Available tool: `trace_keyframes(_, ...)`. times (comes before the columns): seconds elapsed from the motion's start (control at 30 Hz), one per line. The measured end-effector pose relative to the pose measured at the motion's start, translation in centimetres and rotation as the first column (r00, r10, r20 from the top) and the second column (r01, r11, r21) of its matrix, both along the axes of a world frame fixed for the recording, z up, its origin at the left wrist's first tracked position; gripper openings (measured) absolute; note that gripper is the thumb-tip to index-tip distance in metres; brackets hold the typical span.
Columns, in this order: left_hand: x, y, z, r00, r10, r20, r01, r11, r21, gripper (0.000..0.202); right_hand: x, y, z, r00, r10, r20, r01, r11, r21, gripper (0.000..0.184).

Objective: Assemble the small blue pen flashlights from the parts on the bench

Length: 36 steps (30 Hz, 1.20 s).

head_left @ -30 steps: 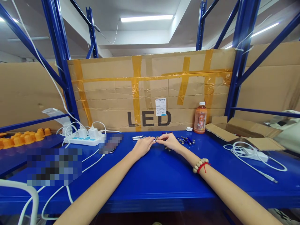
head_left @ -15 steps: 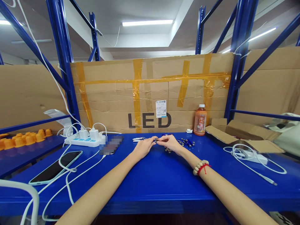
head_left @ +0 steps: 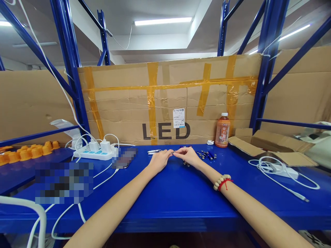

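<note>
Where a small piece (head_left: 172,153), too tiny to identify, is near the far edge of the blue table (head_left: 176,199), we pinch it between the fingertips of our left hand (head_left: 160,160) and right hand (head_left: 189,156). Silver rods (head_left: 153,152) lie just beside our left, blue and metal parts (head_left: 208,155) beside our right; a bottle (head_left: 222,131) stands farther right.

the piece (head_left: 172,152) between the fingers (head_left: 178,154) is too small to identify.

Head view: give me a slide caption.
Left hand and right hand meet at a tiny object over a blue table, loose parts and an upright bottle to the right.
</note>
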<state>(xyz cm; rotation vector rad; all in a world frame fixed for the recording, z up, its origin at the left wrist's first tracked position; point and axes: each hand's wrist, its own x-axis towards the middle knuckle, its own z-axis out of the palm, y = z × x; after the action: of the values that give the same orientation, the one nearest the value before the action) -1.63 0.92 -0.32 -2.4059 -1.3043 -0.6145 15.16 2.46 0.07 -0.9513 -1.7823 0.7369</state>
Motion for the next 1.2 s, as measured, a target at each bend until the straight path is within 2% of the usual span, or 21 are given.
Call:
trace_keyframes(0.17, -0.06, 0.06, -0.03, 0.999, -0.025, 0.036, 0.026, 0.999, -0.043, 0.028, -0.04, -0.37, 0.2, 1.0, 0.005, -0.007, -0.005, 0.999, -0.032, 0.038)
trace_keyframes(0.4, -0.48, 0.34, -0.11, 0.975, -0.193, 0.108, 0.201, 0.977, -0.065, 0.026, 0.16, -0.38, 0.23, 0.999, 0.019, -0.038, -0.022, 0.997, -0.077, 0.036)
trace_keyframes(0.57, -0.41, 0.06, -0.02, 0.964, -0.248, 0.098, 0.254, 0.966, -0.057, 0.025, 0.4, -0.04, 0.1, 0.998, 0.035, -0.049, -0.04, 0.992, -0.117, 0.035)
trace_keyframes(0.7, -0.32, -0.14, 0.03, 0.968, -0.249, 0.041, 0.251, 0.967, -0.037, 0.027, 0.4, 0.0, 0.0, 0.996, 0.066, -0.065, -0.073, 0.99, -0.124, 0.035)
trace_keyframes(0.93, -0.41, -0.25, -0.02, 0.981, -0.186, -0.061, 0.19, 0.98, 0.061, 0.031, 0.29, -0.65, 0.18, 0.995, 0.091, -0.031, -0.094, 0.988, -0.123, 0.037)
trace_keyframes(1.2, -0.34, 0.16, -0.32, 0.985, -0.153, -0.084, 0.161, 0.981, 0.103, 0.032, 0.29, -0.02, -0.45, 0.996, 0.086, 0.006, -0.085, 0.991, -0.106, 0.038)
